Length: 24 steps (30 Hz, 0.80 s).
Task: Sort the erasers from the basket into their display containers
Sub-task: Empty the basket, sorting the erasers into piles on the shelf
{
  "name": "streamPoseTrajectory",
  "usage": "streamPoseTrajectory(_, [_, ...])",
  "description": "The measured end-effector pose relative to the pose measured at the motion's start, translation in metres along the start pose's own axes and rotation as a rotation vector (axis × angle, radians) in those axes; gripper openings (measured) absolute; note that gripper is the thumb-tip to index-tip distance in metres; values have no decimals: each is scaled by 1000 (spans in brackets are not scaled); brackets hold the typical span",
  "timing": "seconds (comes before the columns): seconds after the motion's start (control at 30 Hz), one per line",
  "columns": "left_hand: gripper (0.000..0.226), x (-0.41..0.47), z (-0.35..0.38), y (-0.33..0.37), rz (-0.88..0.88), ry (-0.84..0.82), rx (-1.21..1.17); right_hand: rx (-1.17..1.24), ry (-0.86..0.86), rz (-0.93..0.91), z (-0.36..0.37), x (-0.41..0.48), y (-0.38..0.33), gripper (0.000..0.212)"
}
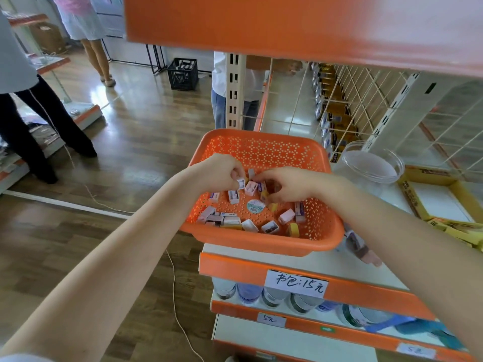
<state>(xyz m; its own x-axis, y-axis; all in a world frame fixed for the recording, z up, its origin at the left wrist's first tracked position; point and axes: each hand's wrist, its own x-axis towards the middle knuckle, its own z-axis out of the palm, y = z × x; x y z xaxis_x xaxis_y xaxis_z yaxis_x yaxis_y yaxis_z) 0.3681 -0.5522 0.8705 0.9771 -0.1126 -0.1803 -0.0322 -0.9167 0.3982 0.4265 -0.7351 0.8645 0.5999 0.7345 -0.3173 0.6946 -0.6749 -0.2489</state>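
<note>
An orange perforated basket [258, 150] sits on the shelf's left end and overhangs its edge. Several small boxed erasers [286, 216], pink, white and yellow, lie scattered on its floor. My left hand [222, 171] is inside the basket and pinches a small white-and-purple eraser [240, 183] at its fingertips. My right hand [283, 185] reaches in beside it, fingers curled around a yellow eraser [264, 195]. A clear round jar [371, 165] and a yellow cardboard display box [431, 197] stand to the right of the basket.
An orange shelf board [287, 24] hangs close overhead. A wire grid [366, 105] backs the shelf. The lower shelves hold bottles [248, 292] behind price labels. People stand on the wooden floor at the left, near a black crate [183, 74]. A thin cord trails across the floor.
</note>
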Motion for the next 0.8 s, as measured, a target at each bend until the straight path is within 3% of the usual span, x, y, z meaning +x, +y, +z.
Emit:
streamPoseTrajectory(0.23, [34,-1,-5,3,-40,346,-28,-204,-123,-39,10,10,4,67])
streamPoseTrajectory(0.4, [35,0,-4,3,-38,324,-36,-195,-73,-120,10,8,3,60])
streamPoseTrajectory(0.57, [33,6,-5,0,-22,296,-17,-159,25,-198,11,2,0,19])
streamPoseTrajectory(0.8, [31,15,-9,4,26,221,-4,-71,60,-171,11,-7,-7,23])
